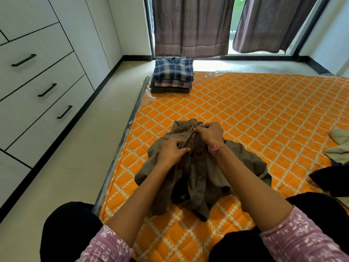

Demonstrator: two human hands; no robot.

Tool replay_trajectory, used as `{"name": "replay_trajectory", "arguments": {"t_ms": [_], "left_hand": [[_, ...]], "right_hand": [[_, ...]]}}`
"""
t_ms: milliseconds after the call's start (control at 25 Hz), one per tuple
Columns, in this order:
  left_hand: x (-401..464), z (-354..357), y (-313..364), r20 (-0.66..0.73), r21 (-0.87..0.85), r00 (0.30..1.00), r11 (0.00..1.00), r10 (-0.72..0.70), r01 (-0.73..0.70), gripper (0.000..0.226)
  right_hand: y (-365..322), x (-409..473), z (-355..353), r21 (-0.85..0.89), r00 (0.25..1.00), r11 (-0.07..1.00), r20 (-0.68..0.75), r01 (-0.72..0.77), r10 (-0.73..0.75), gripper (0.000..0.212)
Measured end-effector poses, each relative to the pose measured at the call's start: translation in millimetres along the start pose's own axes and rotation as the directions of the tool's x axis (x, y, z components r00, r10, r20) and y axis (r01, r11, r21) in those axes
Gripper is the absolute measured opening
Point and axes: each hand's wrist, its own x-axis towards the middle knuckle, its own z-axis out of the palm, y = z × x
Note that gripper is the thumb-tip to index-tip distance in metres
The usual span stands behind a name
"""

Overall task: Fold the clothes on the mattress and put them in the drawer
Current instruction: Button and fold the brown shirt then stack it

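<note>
Shirt (204, 173) of soft, limp brown cloth lies crumpled on the mattress (255, 114) before me; my left hand (171, 150) and right hand (209, 135) pinch its buttoned front near the collar. Folded stack (172, 74) at eleven o'clock, drawers (37, 91) at nine.

Olive-brown shirt (205, 173) on orange mattress (255, 114) (white diamond lattice), blue plaid shirt (173, 68) beyond

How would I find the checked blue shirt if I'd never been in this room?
Look at the orange mattress, at its far left corner near the brown curtains. A pile of folded shirts sits there. The blue plaid shirt is the top one, above a paler plaid and a dark one.
</note>
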Motion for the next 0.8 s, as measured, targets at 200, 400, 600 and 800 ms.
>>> {"name": "replay_trajectory", "arguments": {"t_ms": [200,400,600,800], "left_hand": [[6.8,-5.5,-2.3,0.142,-0.208,0.984,0.969,-0.108,0.137,0.016],[-8.4,1.9,-7.3,0.255,-0.508,0.93,0.781,-0.266,0.363,0.006],[-12.2,7.1,-4.6,0.144,-0.458,0.965,0.85,-0.22,0.262,0.008],[-15.1,15.9,1.8,0.024,-0.453,0.979,0.871,-0.204,0.193,0.019]], "right_hand": [[12.3,-8.0,-5.7,0.217,0.949,0.976,0.313,-0.032,-0.038,0.02],[56.4,-36.0,-32.8,-0.075,0.889,0.997,0.455,-0.028,0.06,0.016],[55.8,-52.7,-21.4,-0.194,0.979,0.97,0.168,0.149,-0.117,0.02],[45.1,-71.6,-0.9,-0.407,0.88,0.818,-0.066,0.407,-0.471,0.013]]}}
